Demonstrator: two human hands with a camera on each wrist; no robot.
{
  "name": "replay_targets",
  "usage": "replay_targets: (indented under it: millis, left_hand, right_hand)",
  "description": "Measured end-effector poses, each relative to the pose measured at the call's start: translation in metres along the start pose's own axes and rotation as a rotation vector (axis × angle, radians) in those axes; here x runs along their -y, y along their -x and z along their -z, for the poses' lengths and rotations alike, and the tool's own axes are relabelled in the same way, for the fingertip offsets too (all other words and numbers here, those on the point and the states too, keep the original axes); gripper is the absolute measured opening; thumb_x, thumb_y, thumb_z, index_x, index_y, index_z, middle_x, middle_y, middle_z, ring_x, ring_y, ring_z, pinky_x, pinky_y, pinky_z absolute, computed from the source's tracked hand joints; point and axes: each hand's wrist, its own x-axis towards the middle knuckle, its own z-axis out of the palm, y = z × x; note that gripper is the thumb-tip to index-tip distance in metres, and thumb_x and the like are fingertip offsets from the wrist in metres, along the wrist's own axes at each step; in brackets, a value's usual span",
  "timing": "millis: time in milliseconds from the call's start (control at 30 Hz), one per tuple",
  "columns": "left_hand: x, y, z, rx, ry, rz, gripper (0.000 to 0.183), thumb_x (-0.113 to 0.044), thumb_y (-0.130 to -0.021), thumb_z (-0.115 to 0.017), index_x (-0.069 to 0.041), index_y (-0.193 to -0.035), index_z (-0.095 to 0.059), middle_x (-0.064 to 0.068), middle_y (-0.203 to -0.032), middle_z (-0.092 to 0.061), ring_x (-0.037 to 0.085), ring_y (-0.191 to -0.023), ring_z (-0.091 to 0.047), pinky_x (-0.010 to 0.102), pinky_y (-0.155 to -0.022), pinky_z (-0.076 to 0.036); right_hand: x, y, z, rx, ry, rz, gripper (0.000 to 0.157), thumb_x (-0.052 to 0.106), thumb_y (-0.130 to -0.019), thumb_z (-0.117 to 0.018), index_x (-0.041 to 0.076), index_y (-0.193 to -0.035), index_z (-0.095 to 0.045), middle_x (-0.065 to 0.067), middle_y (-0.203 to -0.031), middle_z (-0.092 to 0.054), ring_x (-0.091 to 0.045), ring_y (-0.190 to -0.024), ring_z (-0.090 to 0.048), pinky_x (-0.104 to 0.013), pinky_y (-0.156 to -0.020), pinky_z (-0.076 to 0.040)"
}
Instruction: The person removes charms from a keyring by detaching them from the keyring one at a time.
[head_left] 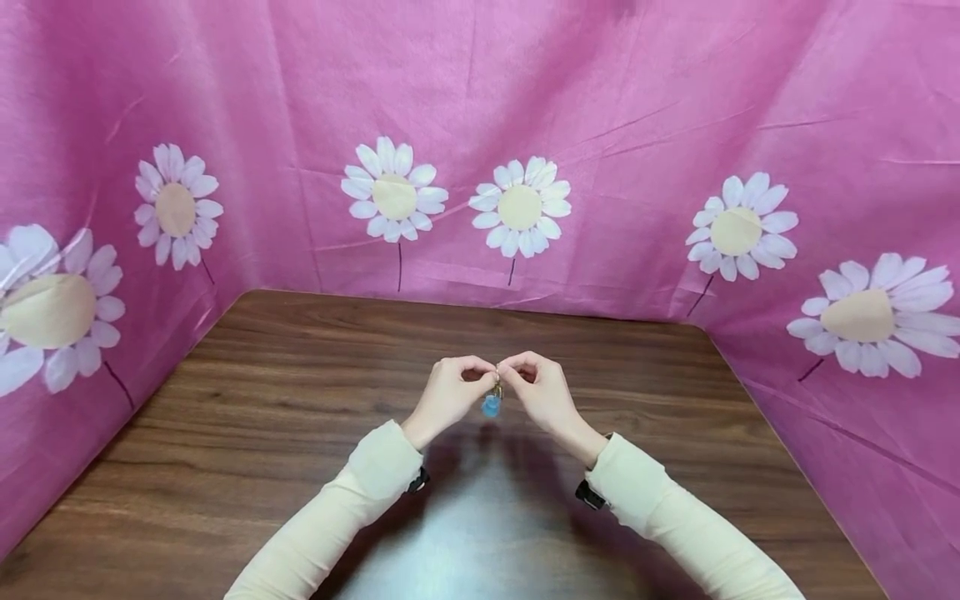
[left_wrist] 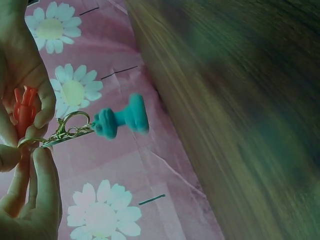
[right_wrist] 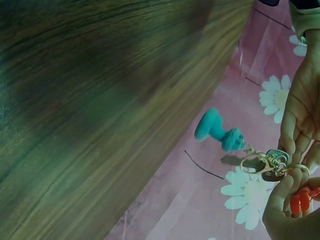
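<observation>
Above the table, my left hand [head_left: 450, 390] and right hand [head_left: 542, 392] meet at their fingertips. Both pinch a gold split ring [right_wrist: 298, 168] between them. From it hang keys [right_wrist: 272, 175], partly hidden, and a gold clasp [right_wrist: 255, 163] on a short chain. A blue charm [head_left: 491, 406] with a rounded wide end dangles below; it looks teal in the left wrist view. Against the right hand's fingers lies a small red charm [left_wrist: 25, 111] with thin prongs, partly covered by them. Whether the red charm is attached to the ring, I cannot tell.
A brown wood-grain table [head_left: 300, 375] lies beneath the hands. Pink cloth [head_left: 615, 100] printed with white daisies surrounds its back and sides. Black straps [head_left: 590, 495] sit at the wrists below pale sleeves.
</observation>
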Motion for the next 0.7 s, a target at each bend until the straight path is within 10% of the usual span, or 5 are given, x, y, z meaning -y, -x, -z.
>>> replay_targets:
  millis: [467,700]
  left_hand:
    - [0.020,-0.021,-0.018,-0.033,-0.112,-0.024,0.011,-0.015,-0.080,-0.064,-0.012,-0.085,-0.073,-0.001,-0.077,-0.072,0.007,-0.060,-0.056,0.019,-0.055,-0.043]
    - [0.023,-0.036,-0.019,-0.058,-0.226,-0.044,0.010,-0.017,-0.076,-0.063,-0.015,-0.079,-0.072,-0.004,-0.071,-0.070,0.007,-0.058,-0.051,0.025,-0.060,-0.042]
  right_hand:
    - [-0.017,-0.020,0.006,0.027,-0.182,-0.210,0.019,0.003,-0.087,-0.059,-0.011,-0.099,-0.062,-0.007,-0.078,-0.068,-0.005,-0.067,-0.061,-0.028,-0.072,-0.055]
    - [-0.021,-0.036,0.010,0.071,-0.117,-0.181,0.019,0.004,-0.087,-0.059,-0.011,-0.099,-0.063,-0.006,-0.077,-0.068,-0.002,-0.067,-0.059,-0.040,-0.080,-0.053]
